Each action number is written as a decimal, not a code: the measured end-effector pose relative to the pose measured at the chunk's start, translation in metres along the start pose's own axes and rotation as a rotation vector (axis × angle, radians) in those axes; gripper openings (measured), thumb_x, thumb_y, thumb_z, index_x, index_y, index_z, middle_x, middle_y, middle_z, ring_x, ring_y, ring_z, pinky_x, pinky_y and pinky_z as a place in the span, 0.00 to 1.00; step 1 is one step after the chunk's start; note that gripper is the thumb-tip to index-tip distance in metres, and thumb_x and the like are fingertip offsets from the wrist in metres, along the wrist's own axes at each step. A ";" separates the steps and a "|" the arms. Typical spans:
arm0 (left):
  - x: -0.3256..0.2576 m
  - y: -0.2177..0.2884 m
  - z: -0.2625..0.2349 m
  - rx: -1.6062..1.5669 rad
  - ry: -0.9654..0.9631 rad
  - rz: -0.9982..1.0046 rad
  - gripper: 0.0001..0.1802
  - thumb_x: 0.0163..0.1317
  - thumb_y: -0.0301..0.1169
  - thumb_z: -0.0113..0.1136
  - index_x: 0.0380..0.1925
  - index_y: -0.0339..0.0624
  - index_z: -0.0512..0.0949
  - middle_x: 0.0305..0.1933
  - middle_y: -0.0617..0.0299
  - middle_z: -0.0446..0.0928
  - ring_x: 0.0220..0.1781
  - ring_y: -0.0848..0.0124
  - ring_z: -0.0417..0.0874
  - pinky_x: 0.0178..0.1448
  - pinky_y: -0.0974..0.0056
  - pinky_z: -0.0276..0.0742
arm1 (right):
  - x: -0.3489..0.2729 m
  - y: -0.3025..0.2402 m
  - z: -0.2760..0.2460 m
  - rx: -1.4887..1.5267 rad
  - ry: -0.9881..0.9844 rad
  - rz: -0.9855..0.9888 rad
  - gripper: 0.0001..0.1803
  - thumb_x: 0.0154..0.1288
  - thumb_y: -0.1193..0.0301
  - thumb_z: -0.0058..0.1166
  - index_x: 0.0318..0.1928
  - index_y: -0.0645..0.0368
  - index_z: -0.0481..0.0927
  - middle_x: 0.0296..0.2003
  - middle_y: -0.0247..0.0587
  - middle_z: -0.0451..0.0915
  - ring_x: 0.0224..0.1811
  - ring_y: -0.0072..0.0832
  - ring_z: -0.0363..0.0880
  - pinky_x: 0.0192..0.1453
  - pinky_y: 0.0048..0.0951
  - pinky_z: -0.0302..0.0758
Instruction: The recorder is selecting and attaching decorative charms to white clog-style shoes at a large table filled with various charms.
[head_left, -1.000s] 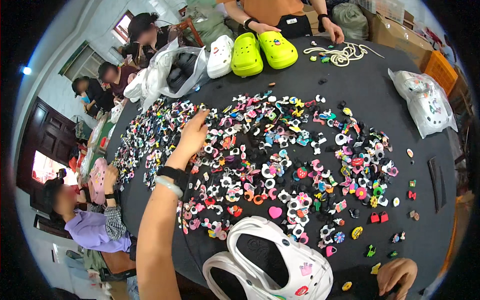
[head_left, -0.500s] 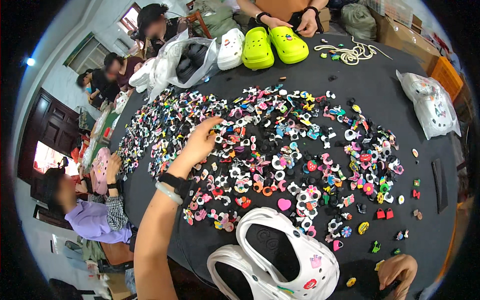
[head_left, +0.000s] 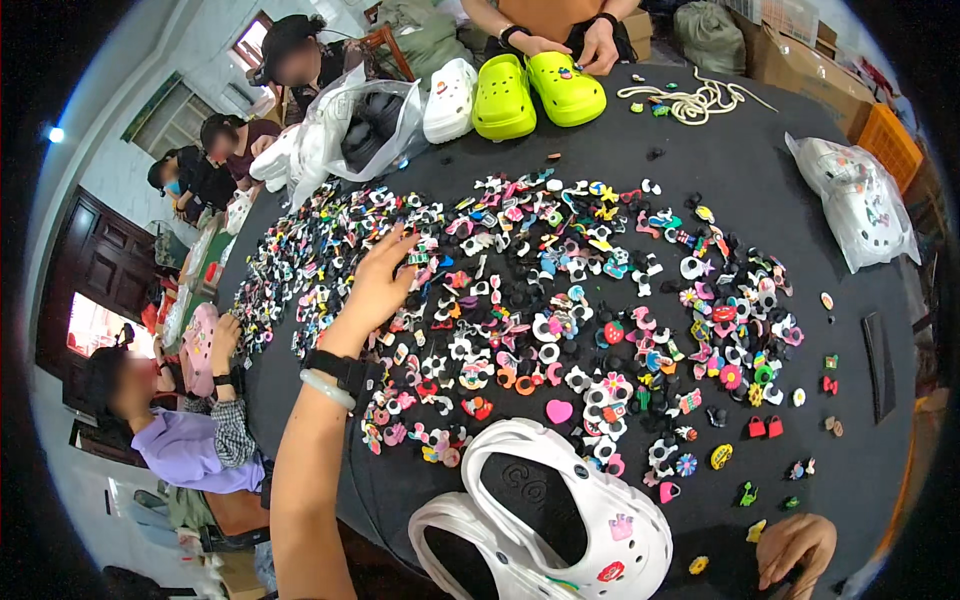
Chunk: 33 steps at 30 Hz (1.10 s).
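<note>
My left hand (head_left: pixel 378 285) reaches into a wide pile of small colourful shoe charms (head_left: pixel 545 265); its fingers are apart, close to a green-and-white charm (head_left: pixel 418 257). At the lower right my right hand (head_left: pixel 797 548) is closed, its fingers curled downward; what they hold, if anything, is hidden. Beside it lies a yellow charm (head_left: pixel 756 531), and a yellow flower charm (head_left: pixel 698 565) is to its left. Between my arms, at the near edge, sits a pair of white clogs (head_left: pixel 640 525). Pink and red charms are set in the right one's upper.
Opposite me, a person's hands (head_left: pixel 598 48) work at lime-green clogs (head_left: pixel 567 90). A white clog (head_left: pixel 450 100) and bagged shoes (head_left: pixel 375 130) stand beside them. Right are a bagged white pair (head_left: pixel 860 205), a cord (head_left: pixel 715 100) and a dark strip (head_left: pixel 879 368). Another person holds a pink clog (head_left: pixel 199 345).
My left hand has drawn back slightly to the left within the charm pile. My right hand stays nearly in place. The view has shifted a little.
</note>
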<state>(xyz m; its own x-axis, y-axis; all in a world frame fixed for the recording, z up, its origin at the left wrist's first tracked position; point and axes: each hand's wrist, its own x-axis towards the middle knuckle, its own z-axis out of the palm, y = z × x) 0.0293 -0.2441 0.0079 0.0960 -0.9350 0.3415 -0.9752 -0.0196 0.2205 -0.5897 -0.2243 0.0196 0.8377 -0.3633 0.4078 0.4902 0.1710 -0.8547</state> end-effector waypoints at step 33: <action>0.043 0.087 0.016 0.429 -0.343 0.062 0.37 0.57 0.59 0.58 0.60 0.47 0.74 0.66 0.44 0.69 0.67 0.49 0.69 0.71 0.45 0.59 | 0.010 -0.010 0.006 0.016 -0.014 0.054 0.25 0.52 0.55 0.73 0.38 0.65 0.84 0.29 0.45 0.84 0.24 0.34 0.80 0.26 0.31 0.68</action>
<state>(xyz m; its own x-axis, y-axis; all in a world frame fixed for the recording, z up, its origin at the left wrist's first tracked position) -0.0546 -0.2919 0.0277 0.0349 -0.9993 0.0094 -0.9776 -0.0361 -0.2072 -0.5848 -0.2244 0.0339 0.8665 -0.3402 0.3654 0.4476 0.2050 -0.8704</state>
